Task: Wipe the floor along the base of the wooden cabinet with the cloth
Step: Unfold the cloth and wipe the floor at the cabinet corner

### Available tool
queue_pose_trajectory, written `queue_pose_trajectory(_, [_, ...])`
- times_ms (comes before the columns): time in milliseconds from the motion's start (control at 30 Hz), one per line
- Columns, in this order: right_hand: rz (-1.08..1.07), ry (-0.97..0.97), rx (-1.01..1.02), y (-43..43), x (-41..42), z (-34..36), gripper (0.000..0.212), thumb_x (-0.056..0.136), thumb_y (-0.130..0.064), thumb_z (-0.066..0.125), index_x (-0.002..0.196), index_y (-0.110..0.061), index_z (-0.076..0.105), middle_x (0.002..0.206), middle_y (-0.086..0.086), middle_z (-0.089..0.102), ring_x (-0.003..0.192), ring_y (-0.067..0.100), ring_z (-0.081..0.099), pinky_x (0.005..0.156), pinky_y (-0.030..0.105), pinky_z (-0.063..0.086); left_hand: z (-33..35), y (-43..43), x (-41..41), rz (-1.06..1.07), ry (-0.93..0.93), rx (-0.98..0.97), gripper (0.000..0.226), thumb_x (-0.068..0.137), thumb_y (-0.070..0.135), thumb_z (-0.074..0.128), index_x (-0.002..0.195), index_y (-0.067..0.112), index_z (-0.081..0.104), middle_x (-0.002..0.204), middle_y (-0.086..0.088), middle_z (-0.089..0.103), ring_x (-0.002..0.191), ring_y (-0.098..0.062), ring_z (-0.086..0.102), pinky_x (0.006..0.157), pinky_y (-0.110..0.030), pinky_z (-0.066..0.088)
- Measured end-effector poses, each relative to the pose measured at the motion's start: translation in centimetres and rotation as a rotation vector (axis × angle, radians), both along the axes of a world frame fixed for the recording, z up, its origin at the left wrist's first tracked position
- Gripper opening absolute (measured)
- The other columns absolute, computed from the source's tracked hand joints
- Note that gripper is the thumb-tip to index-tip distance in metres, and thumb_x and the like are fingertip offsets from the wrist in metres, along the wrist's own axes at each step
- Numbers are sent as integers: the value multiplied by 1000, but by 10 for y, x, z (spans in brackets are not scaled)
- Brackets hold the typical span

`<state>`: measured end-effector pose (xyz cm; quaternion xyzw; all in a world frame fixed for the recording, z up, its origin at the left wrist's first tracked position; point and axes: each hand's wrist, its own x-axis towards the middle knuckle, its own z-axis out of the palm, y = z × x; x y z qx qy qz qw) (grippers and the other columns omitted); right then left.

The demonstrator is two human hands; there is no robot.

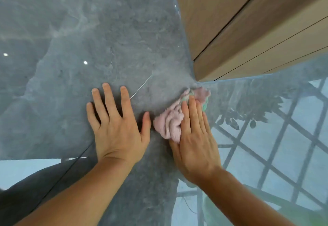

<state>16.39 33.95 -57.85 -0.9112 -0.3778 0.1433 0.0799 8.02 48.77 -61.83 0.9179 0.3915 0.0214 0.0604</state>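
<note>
Grip: right hand (193, 137) pressed flat on the pink cloth (170, 119), fingers extended, not clenched; left hand (117, 124) splayed, empty, on the grey floor (88, 30). Cloth: bunched at the wooden cabinet (248, 30) corner. Likely soft, light, limp; best handled under the palm.

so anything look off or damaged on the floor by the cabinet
One thing: a thin pale line runs diagonally across the grey floor, near the left hand. It could be a scratch or a tile joint; I cannot tell. The cloth is bunched under the right hand at the cabinet corner, nothing spilled.
</note>
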Motion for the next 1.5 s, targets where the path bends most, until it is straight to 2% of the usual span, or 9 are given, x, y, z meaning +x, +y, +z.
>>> queue_pose_trajectory(100, [46,7,20,-23,-15,-4,72,97,-32,45,152,6,19,163,24,14,153,35,7,123,51,19,-1,-1,0,-8,2,6,80,94,56,34,156,5,29,162,-34,23,150,-54,18,119,-63,14])
queue_pose_trajectory(367, [-39,-100,-89,170,150,-10,75,100,-40,34,154,1,2,165,23,1,154,32,2,124,40,0,0,-2,0,9,-5,-11,80,93,56,36,155,6,30,163,-32,23,152,-52,17,120,-62,14])
queue_pose_trajectory(633, [83,-62,-18,19,26,-5,74,98,-35,44,152,8,18,161,28,15,152,37,8,124,48,16,0,-2,-1,-7,-12,-2,81,91,54,40,154,3,35,160,-34,26,150,-54,19,119,-64,14])
queue_pose_trajectory(800, [-11,-139,-88,161,129,-14,78,99,-43,34,154,4,4,164,28,1,153,38,2,124,44,3,0,-2,-1,0,11,-9,81,90,54,43,153,3,37,161,-34,26,150,-53,19,121,-62,12])
queue_pose_trajectory(933, [-138,-176,-113,267,204,-12,76,99,-46,31,153,2,11,165,21,11,152,34,8,124,44,2,-7,0,-2,-10,-14,14,80,91,55,41,153,3,37,160,-34,28,149,-54,21,120,-61,12])
queue_pose_trajectory(1067, [-42,-138,-104,206,167,-13,77,99,-46,29,155,2,5,165,24,3,153,34,3,124,43,0,-2,-1,-2,-3,-5,-8,80,91,54,41,152,2,39,160,-34,28,149,-54,22,120,-63,14])
queue_pose_trajectory(1267, [4,-23,-88,13,1,-3,73,99,-35,42,153,6,14,162,30,7,153,40,1,121,52,21,1,1,0,-14,13,-23,81,88,52,44,152,3,39,160,-35,28,148,-55,21,120,-63,13])
queue_pose_trajectory(1367, [38,14,-137,47,21,-5,77,100,-42,34,154,5,6,163,30,-1,152,40,-6,124,50,11,0,1,0,-20,18,-31,82,88,53,44,153,3,37,161,-34,26,150,-54,19,120,-63,11])
queue_pose_trajectory(1500, [-17,-104,-30,183,122,-14,78,98,-44,35,155,-1,4,164,26,0,153,37,-2,124,43,-2,-2,1,0,-5,-4,-29,81,91,54,41,154,4,35,161,-34,25,150,-53,18,120,-62,12])
